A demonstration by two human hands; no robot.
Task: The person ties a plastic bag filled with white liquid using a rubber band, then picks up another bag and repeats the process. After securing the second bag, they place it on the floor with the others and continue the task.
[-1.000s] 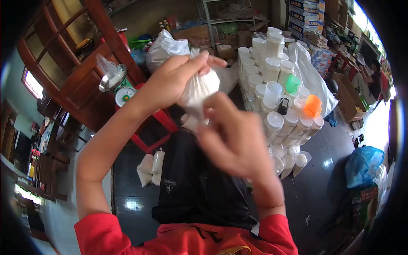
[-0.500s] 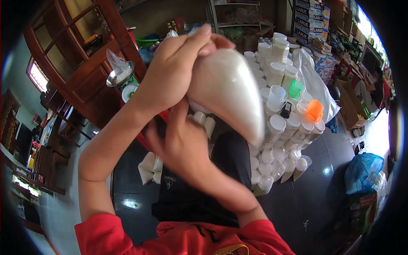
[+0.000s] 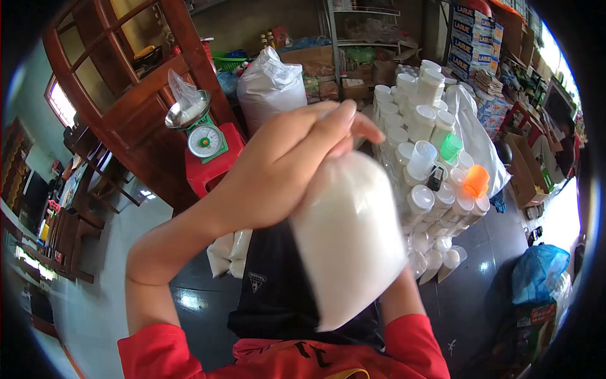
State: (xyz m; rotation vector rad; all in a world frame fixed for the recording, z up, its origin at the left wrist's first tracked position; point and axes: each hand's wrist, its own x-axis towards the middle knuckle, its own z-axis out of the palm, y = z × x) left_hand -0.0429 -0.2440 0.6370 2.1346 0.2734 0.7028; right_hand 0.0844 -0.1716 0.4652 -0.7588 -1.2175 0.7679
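Observation:
My left hand (image 3: pixel 287 167) is closed around the gathered neck of a clear plastic bag (image 3: pixel 350 234) full of white granules. The bag hangs upright in front of me, its rounded body bulging below my fingers. My right forearm (image 3: pixel 404 297) runs up behind the bag, which hides my right hand and its fingers. More filled bags (image 3: pixel 230 249) lie on the floor by my dark-clothed leg.
Many lidded white jars (image 3: pixel 423 120) are stacked to the right, topped by an orange cup (image 3: pixel 476 181) and a green cup (image 3: pixel 451 146). A green dial scale (image 3: pixel 205 140) stands on a red stool (image 3: pixel 201 169). Behind is a large white sack (image 3: pixel 271 88).
The bag has swung from a tilted position to hanging down, still in my left hand. My right hand, visible below it before, has gone behind it. The view has shifted slightly.

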